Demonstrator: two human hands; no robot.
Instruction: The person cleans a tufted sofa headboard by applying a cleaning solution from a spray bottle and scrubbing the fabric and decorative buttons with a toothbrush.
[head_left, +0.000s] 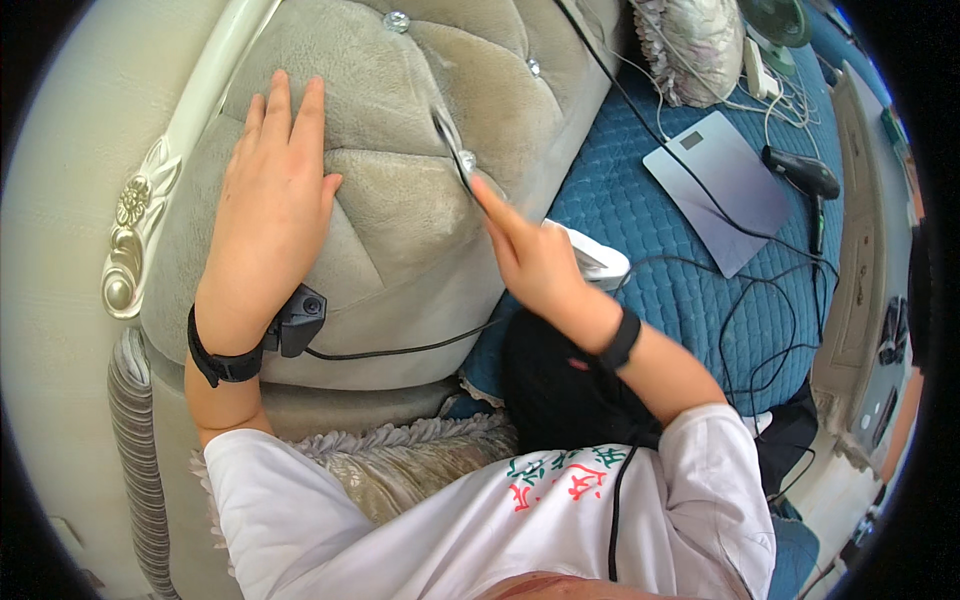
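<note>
My left hand (272, 195) lies palm down, fingers spread, on a grey-beige tufted fabric backrest (390, 217) with crystal buttons. A thin dark tool (450, 142) is in my right hand (536, 251), the index finger stretched along it. Its blurred front end rests at or just above a seam crease; its exact kind is not clear. Beside it sits a crystal button (467, 160). Another crystal button (396, 22) is set higher up in the backrest. Behind my right hand, partly covered by it, is a white plastic object (598, 259) on the blue quilted cover.
On the blue quilted cover (622, 161) lie a flat scale (720, 191), a black hair dryer (802, 172), tangled cables and a white power strip (759, 71). A frilled cushion (694, 49) stands beyond. A black cable runs from a small device (300, 321) at my left wrist.
</note>
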